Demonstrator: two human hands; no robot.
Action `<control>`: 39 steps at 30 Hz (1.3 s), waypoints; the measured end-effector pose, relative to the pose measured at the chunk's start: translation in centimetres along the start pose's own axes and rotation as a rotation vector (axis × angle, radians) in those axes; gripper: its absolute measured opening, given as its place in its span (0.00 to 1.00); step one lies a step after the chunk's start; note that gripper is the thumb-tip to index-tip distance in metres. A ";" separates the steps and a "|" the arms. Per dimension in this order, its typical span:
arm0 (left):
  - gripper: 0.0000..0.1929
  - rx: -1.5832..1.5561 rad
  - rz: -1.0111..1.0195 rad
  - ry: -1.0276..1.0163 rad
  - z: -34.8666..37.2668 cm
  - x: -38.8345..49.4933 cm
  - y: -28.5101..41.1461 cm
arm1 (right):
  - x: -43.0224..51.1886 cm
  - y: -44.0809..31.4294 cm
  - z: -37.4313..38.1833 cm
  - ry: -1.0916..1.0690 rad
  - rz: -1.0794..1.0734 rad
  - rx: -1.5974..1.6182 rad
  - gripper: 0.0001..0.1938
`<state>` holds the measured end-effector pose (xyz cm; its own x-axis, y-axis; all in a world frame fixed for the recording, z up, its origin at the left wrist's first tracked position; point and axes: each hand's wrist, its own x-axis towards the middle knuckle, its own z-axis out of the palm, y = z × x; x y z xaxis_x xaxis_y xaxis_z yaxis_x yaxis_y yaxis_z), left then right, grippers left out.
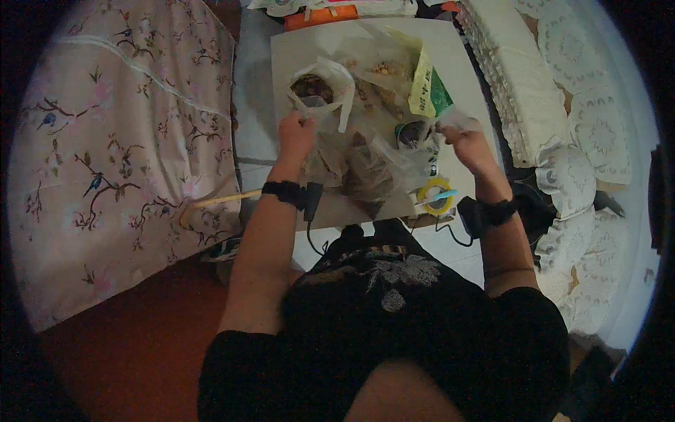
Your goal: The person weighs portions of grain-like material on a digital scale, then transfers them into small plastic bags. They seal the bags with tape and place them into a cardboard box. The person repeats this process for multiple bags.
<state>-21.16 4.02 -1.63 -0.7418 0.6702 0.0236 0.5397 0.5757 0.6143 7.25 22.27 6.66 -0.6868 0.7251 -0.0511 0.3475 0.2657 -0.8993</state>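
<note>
My left hand (297, 136) pinches the near edge of a white plastic bag (345, 89). The bag's mouth gapes, showing dark brown contents (312, 88). On the right, my right hand (466, 145) has its fingers closed on a piece of translucent plastic (460, 120). Close by it, a clear plastic bag (422, 147) has a dark opening with some green at its rim. Between my hands lie crumpled clear bags (369, 163) with brown contents that I cannot identify. A yellow strip (422, 89) bearing writing lies beyond my right hand, beside a green piece (441, 96).
All this rests on a pale tabletop (295, 45). A yellow tape roll (433, 207) with a light blue-ended tool (444, 194) lies near its front right corner. A wooden stick (227, 198), flowered cloth (121, 174) and lace-covered sofa (575, 126) flank the table. Cables hang from both wristbands.
</note>
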 end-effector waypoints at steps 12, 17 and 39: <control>0.10 0.202 0.973 -0.290 1.1 -7.2 9.4 | -0.7 9.1 5.1 -0.103 0.192 -0.182 0.17; 0.06 0.214 0.936 -0.306 0.4 -5.8 6.3 | -0.1 10.5 4.6 0.114 0.419 -0.061 0.13; 0.18 0.276 0.950 -0.127 -3.2 -4.5 8.7 | -0.5 14.0 -4.3 0.355 0.399 0.068 0.09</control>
<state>-14.33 4.52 6.12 0.0851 0.9449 0.3160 0.9728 -0.1475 0.1789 15.24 28.39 -4.04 -0.2480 0.9345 -0.2554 0.4874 -0.1074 -0.8666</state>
